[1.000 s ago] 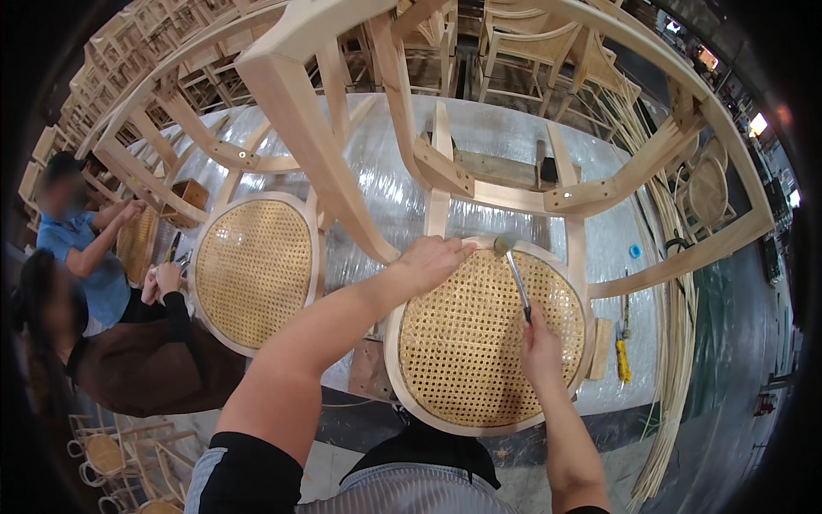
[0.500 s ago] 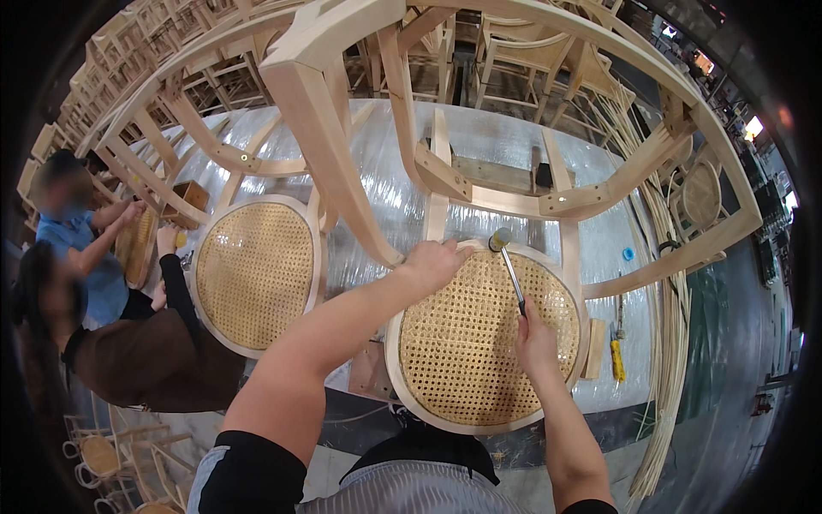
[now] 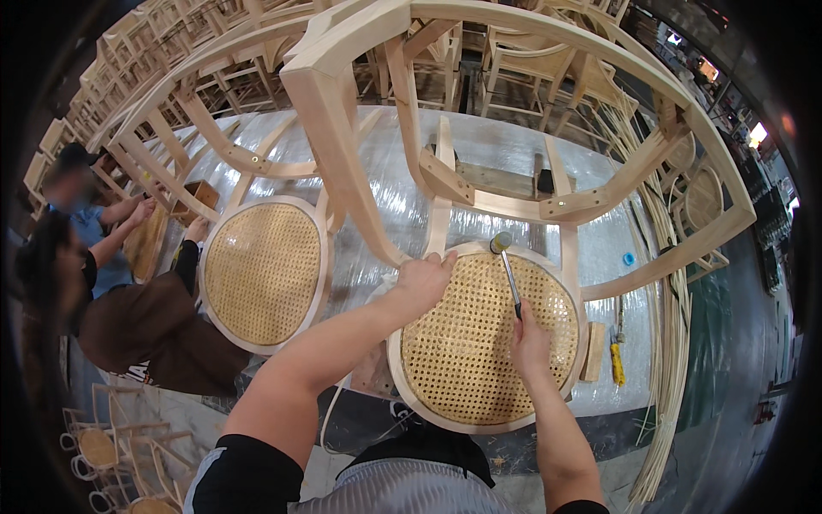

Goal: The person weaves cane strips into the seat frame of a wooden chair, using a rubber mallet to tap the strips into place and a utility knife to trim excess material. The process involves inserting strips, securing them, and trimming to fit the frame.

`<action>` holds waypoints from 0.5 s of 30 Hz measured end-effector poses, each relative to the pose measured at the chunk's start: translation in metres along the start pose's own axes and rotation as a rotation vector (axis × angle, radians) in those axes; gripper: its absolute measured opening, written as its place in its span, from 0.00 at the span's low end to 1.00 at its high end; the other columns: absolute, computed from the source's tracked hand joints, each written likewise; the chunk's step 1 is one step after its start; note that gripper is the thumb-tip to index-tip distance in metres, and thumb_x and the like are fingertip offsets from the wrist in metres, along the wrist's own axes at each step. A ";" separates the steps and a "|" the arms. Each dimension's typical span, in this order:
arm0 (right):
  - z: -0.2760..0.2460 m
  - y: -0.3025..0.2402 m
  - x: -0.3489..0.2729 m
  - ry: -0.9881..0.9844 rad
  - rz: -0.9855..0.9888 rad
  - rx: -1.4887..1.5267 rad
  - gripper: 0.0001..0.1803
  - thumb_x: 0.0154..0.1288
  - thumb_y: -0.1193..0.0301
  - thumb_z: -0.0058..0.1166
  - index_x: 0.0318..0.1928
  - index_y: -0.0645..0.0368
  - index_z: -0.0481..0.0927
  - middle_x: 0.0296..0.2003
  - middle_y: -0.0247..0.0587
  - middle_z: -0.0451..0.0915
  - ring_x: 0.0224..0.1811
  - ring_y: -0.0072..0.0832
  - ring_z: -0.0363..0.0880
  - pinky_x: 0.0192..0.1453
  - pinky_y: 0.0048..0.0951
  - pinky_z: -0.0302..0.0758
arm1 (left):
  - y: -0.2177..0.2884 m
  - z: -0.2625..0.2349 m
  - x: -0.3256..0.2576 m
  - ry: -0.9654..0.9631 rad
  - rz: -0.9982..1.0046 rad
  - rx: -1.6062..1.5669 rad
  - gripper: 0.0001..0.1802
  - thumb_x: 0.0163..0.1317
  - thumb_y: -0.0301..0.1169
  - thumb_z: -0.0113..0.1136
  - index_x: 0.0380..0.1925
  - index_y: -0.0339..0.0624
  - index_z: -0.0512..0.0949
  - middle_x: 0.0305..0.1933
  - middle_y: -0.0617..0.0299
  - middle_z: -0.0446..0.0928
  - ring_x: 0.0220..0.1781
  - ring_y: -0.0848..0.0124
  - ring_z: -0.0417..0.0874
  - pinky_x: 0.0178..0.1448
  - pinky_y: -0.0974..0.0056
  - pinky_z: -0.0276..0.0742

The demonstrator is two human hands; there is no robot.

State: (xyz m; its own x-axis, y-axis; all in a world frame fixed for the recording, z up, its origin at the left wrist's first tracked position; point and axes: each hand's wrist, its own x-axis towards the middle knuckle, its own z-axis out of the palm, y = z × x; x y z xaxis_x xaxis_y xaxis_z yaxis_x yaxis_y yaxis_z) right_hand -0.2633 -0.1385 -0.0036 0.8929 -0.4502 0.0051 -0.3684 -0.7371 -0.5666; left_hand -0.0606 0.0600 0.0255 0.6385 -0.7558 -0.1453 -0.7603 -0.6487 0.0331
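A round chair seat (image 3: 479,360) of woven cane in a pale wood ring lies in front of me, joined to an upturned wooden chair frame (image 3: 310,128). My left hand (image 3: 425,284) is closed at the upper left of the ring, fingertips down at the rim beside the cane; what they pinch, if anything, is hidden. In my right hand (image 3: 531,343) is the dark grip of a small mallet (image 3: 511,278). Its metal shaft points away from me, and its pale yellowish head is over the far rim, to the right of my left hand. I cannot tell whether the head touches the wood.
A second cane seat (image 3: 264,270) lies to the left, near two co-workers. On the plastic-covered table (image 3: 612,377) are a yellow-handled tool (image 3: 617,361), a wood block (image 3: 592,351) and a blue ring (image 3: 628,259). Long cane strips (image 3: 670,360) hang over the right side.
My left hand has shifted left along the rim, away from the mallet head. The mallet stays over nearly the same spot. On the left, the nearer co-worker's arm has moved.
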 end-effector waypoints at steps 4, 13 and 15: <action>-0.005 -0.010 -0.007 0.052 -0.010 0.121 0.26 0.84 0.70 0.50 0.78 0.55 0.71 0.31 0.57 0.84 0.31 0.50 0.86 0.39 0.45 0.80 | 0.001 0.003 0.001 0.015 -0.023 0.025 0.40 0.69 0.27 0.58 0.82 0.43 0.63 0.48 0.52 0.83 0.39 0.57 0.90 0.37 0.50 0.86; -0.008 -0.011 -0.019 0.086 -0.137 -0.146 0.27 0.84 0.71 0.50 0.79 0.59 0.69 0.36 0.54 0.87 0.38 0.47 0.88 0.41 0.45 0.80 | 0.015 -0.002 0.005 0.044 0.008 0.008 0.38 0.69 0.27 0.58 0.81 0.41 0.66 0.44 0.53 0.84 0.37 0.59 0.90 0.34 0.52 0.84; -0.012 -0.017 -0.008 0.014 -0.047 -0.011 0.27 0.83 0.72 0.50 0.79 0.59 0.69 0.35 0.54 0.87 0.39 0.49 0.87 0.42 0.46 0.80 | 0.006 -0.003 0.006 0.063 -0.001 0.035 0.38 0.69 0.27 0.58 0.81 0.41 0.66 0.44 0.54 0.84 0.37 0.59 0.90 0.34 0.52 0.84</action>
State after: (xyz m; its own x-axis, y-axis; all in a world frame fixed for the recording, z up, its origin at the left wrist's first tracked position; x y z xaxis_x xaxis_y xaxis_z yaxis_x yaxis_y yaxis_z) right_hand -0.2670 -0.1289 0.0163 0.9057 -0.4217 0.0429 -0.3290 -0.7632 -0.5562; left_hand -0.0611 0.0514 0.0281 0.6447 -0.7599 -0.0828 -0.7627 -0.6468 -0.0023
